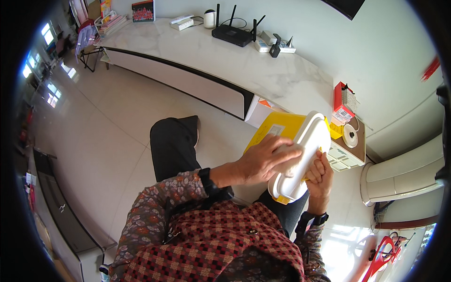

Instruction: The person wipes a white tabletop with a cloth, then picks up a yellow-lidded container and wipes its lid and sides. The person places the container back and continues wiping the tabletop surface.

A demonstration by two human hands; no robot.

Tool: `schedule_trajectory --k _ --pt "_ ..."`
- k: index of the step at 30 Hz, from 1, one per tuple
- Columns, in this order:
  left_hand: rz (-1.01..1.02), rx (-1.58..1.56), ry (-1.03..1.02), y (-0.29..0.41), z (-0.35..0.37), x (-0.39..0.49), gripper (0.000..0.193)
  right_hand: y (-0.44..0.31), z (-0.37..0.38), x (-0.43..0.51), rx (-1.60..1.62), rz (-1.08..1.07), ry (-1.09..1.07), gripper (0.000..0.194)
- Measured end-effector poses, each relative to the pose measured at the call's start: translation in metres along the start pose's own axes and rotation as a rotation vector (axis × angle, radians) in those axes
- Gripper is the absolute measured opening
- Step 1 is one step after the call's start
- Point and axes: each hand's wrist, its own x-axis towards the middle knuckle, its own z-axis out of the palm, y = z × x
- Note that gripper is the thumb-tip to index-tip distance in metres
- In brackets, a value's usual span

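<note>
A yellow storage box [287, 121] with a white lid [313, 132] is held tilted on its side above my lap, with the lid facing right. My left hand [266, 158] presses a pale crumpled cloth [290, 164] against the lid; motion blurs the fingers and the cloth. On the lid's right side, my right hand [320, 172] has its fingers curled around a yellow handle [306, 179], partly hidden by them. A yellow latch [282, 200] shows at the lid's lower end. The box side bears a label and writing.
A long marble-topped cabinet [169, 38] runs along the wall, carrying a black router [232, 34], a power strip [287, 48] and a white camera [209, 19]. To the right, a small cabinet [359, 141] holds a round white lid [350, 135] and a red box [340, 102].
</note>
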Motion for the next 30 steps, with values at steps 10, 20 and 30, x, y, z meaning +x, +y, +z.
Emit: schedule_trajectory --k 10,20,30 --pt "-0.113 0.150 -0.014 -0.038 0.006 0.086 0.061 0.004 -0.008 -0.001 -0.065 0.065 -0.099 0.031" --pt "0.182 -0.013 -0.138 0.010 -0.011 -0.039 0.054 0.002 -0.013 0.003 0.026 0.040 -0.129 0.034" --pt "-0.065 -0.039 -0.043 -0.037 0.006 0.045 0.057 0.003 -0.010 0.005 0.055 0.160 -0.048 0.031"
